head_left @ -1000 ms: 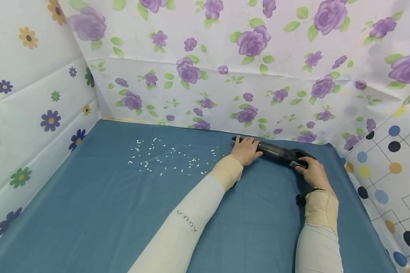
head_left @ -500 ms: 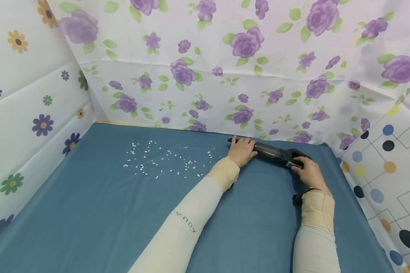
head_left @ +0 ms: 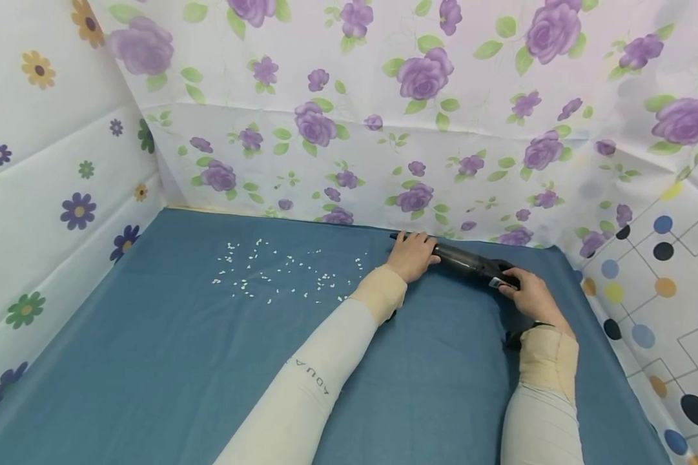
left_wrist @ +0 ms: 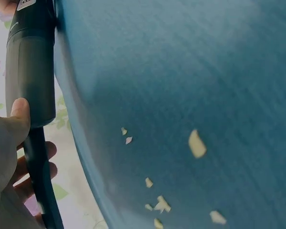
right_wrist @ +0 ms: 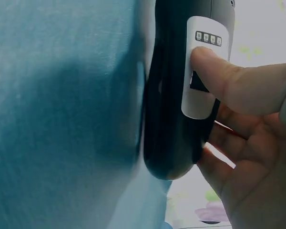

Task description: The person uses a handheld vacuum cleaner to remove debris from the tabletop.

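A black handheld vacuum cleaner (head_left: 463,259) lies at the back right of the blue cloth, its narrow nozzle (left_wrist: 37,162) pointing left. Around the nozzle end curl the fingers and thumb of my left hand (head_left: 412,257). My right hand (head_left: 534,298) grips the handle at the other end. In the right wrist view its thumb (right_wrist: 209,64) presses on a silvery panel (right_wrist: 196,106) with a row of small squares, while the other fingers wrap beneath. Small pale flakes (left_wrist: 197,144) are scattered over the cloth to the left of my left hand.
The blue cloth (head_left: 209,374) covers the whole surface. Behind it rises a sheet with purple roses (head_left: 314,123). A sheet with daisies (head_left: 78,212) hangs on the left, and one with coloured dots (head_left: 665,287) on the right.
The head view has shifted slightly. Both hands keep their hold on the vacuum cleaner, which stays in the same place on the cloth.
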`<state>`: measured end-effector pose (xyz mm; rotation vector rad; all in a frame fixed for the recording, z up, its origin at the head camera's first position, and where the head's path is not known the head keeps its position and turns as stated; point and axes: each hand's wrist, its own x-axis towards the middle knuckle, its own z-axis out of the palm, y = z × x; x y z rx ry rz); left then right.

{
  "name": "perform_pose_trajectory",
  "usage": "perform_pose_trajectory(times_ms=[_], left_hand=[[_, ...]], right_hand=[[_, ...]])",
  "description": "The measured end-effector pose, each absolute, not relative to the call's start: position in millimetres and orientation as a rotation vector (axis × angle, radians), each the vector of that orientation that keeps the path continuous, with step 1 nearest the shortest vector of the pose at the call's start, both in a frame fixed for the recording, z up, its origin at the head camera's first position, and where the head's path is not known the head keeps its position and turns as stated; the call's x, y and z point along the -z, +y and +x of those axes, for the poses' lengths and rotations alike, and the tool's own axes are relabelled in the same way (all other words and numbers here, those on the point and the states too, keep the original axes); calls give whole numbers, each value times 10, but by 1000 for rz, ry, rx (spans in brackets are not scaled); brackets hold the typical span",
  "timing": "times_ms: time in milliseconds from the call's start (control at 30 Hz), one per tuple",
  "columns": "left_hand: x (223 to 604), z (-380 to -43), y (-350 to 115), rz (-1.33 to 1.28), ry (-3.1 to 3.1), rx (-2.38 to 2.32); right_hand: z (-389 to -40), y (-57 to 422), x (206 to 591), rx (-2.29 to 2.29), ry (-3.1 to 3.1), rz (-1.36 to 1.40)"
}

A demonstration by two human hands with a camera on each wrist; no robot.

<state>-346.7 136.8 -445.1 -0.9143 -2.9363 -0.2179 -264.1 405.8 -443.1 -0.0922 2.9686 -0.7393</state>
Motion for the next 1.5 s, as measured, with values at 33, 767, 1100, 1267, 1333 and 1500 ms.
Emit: perform_pose_trajectory(times_ms=[33, 767, 1100, 1267, 1333, 1500], left_hand=[[4440, -3468, 1363, -917, -2934, 210], [4330, -3433, 1244, -930, -2966, 217], [4247, -3405, 1155, -987, -3002, 256], [4192, -3402, 1066, -1037, -3033, 309], [4169, -3397, 1035, -1055, -3040, 326], [4118, -3376, 974, -1102, -3048, 366]], right_hand=[[-2638, 4060, 4427, 741, 2964, -97], [-2577, 4022, 4239, 703, 2919, -218], [-2516, 3979, 4102, 706, 2872, -309], [-2484, 3952, 4041, 739, 2836, -365], [-2471, 3941, 4018, 746, 2828, -381], [-2431, 3916, 3959, 775, 2807, -422]])
